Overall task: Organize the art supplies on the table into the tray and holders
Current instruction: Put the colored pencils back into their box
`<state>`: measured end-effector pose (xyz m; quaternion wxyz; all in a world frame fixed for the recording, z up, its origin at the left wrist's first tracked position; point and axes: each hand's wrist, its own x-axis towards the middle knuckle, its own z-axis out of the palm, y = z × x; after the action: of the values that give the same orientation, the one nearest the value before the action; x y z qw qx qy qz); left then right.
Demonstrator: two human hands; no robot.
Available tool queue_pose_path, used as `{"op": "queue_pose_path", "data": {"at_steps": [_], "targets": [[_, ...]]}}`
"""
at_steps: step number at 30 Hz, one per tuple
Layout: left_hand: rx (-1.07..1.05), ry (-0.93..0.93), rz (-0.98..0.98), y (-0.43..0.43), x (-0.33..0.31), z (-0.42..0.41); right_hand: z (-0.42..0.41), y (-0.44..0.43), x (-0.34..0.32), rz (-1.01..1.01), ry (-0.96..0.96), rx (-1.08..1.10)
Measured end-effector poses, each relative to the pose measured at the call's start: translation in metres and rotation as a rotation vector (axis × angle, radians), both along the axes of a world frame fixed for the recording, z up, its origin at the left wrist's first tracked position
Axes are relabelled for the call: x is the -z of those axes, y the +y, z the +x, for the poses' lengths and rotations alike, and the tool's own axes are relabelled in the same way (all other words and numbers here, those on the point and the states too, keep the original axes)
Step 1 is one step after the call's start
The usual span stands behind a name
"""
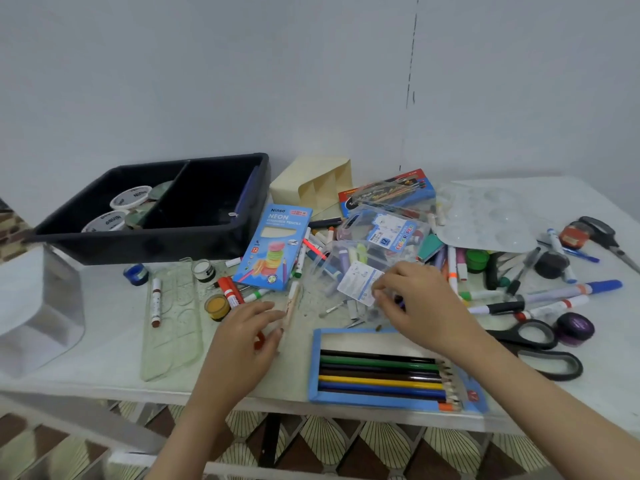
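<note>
Counter [104, 306] bears a black tray [149, 244] with paint tubs [131, 197] in its left compartment, an open pencil box [363, 341] in front and right of the tray, and between them the hands, the left hand [242, 344] pinching a peach marker [292, 301], the right hand [419, 303] pinching a clear pen case [346, 268].

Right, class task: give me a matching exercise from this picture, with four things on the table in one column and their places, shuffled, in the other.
1 black tray
2 cream holder
3 open pencil box
4 purple jar

A front edge of the table
B far left, white tubs inside
C right side, beside scissors
D right of the tray, by the wall

Pairs: 1-B, 2-D, 3-A, 4-C
</note>
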<state>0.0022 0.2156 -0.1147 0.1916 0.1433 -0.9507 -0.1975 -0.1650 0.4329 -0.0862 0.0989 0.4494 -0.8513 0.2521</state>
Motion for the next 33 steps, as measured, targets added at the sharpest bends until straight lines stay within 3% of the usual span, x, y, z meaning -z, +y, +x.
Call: {"op": "queue_pose_path", "data": {"at_steps": [5, 11, 20, 28, 33], "targets": [[-0.041, -0.084, 0.105, -0.031, 0.001, 0.007, 0.021, -0.059, -0.006, 0.102, -0.112, -0.141], [0.011, -0.020, 0.183, -0.056, -0.004, 0.009, 0.060, -0.114, 0.004, 0.205, -0.156, -0.246], [-0.035, 0.097, 0.491, -0.078, -0.017, 0.008, 0.075, -0.158, 0.007, 0.309, -0.206, -0.030], [-0.282, 0.319, 0.978, -0.069, -0.032, -0.006, 0.078, -0.153, -0.008, 0.027, -0.346, 0.154], [-0.097, 0.324, 1.593, -0.078, -0.038, -0.021, 0.078, -0.159, -0.012, 0.059, -0.351, -0.011]]}}
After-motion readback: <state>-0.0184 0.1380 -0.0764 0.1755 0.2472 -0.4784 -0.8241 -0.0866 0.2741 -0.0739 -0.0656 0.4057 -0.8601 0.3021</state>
